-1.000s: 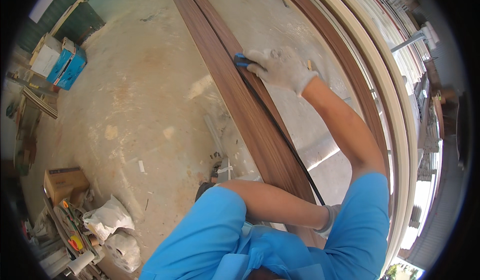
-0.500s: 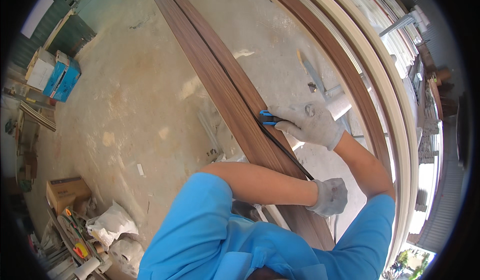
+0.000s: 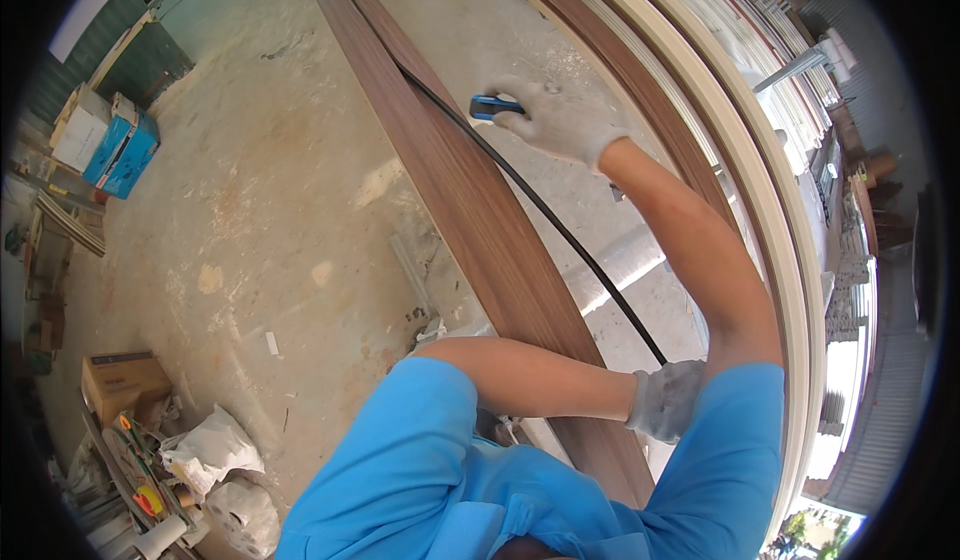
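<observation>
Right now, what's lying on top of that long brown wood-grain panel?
A thin black strip runs along the brown panel. The gloved right hand presses a small blue and black tool at its edge. The gloved left hand rests nearer, hiding the strip's near end.

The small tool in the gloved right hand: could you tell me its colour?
Blue and black tool, seen in the head view.

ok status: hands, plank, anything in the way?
Right hand grips a blue tool at the black strip. Left hand rests on the brown plank. Nothing blocking.
</observation>
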Available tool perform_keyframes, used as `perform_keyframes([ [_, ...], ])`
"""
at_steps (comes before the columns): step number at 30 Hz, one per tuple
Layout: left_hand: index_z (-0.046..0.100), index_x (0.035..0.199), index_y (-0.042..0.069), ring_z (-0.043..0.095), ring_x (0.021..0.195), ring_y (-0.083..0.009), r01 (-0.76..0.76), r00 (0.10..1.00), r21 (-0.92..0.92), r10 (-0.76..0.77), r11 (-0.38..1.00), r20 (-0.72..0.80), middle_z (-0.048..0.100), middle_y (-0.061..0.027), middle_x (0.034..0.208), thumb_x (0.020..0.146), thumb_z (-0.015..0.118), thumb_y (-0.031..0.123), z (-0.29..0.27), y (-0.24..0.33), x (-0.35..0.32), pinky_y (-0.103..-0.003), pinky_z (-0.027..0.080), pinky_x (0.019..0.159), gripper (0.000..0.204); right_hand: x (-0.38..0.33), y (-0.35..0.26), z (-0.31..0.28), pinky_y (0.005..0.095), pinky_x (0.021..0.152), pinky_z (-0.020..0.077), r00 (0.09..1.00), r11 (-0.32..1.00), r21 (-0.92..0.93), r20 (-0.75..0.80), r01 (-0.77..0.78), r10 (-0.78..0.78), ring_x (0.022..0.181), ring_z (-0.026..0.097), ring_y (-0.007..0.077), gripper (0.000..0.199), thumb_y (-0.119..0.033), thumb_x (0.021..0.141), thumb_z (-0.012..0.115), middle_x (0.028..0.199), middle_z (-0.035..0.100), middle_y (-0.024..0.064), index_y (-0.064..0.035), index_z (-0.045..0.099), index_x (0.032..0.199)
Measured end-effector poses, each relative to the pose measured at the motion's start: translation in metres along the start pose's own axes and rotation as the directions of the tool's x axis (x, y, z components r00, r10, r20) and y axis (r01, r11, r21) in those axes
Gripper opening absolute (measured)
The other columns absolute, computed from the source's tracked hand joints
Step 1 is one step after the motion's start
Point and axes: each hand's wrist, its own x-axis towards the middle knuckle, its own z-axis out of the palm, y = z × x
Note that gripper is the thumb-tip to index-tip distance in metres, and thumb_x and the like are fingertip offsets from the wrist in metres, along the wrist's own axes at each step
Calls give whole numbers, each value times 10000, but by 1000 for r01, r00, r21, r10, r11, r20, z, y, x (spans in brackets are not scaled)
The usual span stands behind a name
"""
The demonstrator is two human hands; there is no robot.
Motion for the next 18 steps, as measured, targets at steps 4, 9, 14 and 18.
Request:
perform_keyframes([
  [4, 602, 1246, 55, 625, 1119, -227, 185, 983, -177, -178, 967, 53, 635, -79, 1264, 975, 518, 406, 2, -24, -13, -349, 485, 1011, 451, 42, -2, 10, 439, 919, 508, 1000, 1000, 13, 8, -21, 21, 1081, 653, 331, 369, -385, 985, 533, 1131, 704, 124, -218, 555, 1313],
  [9, 571, 1283, 64, 588, 1160, -216, 626, 767, -664, -481, 410, 425, 599, -74, 1305, 982, 512, 417, 1, -39, -24, -347, 450, 1039, 468, 88, -6, 23, 458, 922, 502, 990, 992, 123, -139, -13, 30, 1064, 655, 345, 365, -403, 969, 552, 1133, 705, 134, -223, 603, 1282],
  [14, 540, 1321, 72, 552, 1201, -206, 671, 613, -727, -441, -147, 655, 563, -69, 1346, 988, 505, 428, 13, -28, -30, -346, 415, 1066, 488, 128, -13, 38, 457, 933, 499, 988, 987, 154, -140, -47, 69, 1091, 648, 331, 354, -402, 973, 537, 1167, 701, 105, -233, 610, 1276],
  [18, 515, 1351, 79, 523, 1234, -198, 664, 611, -703, -355, -256, 707, 534, -64, 1380, 994, 500, 437, 30, -17, -24, -345, 387, 1088, 506, 163, -21, 46, 451, 945, 500, 984, 996, 93, -177, -12, 28, 1101, 647, 319, 346, -386, 985, 511, 1168, 703, 101, -239, 605, 1284],
])
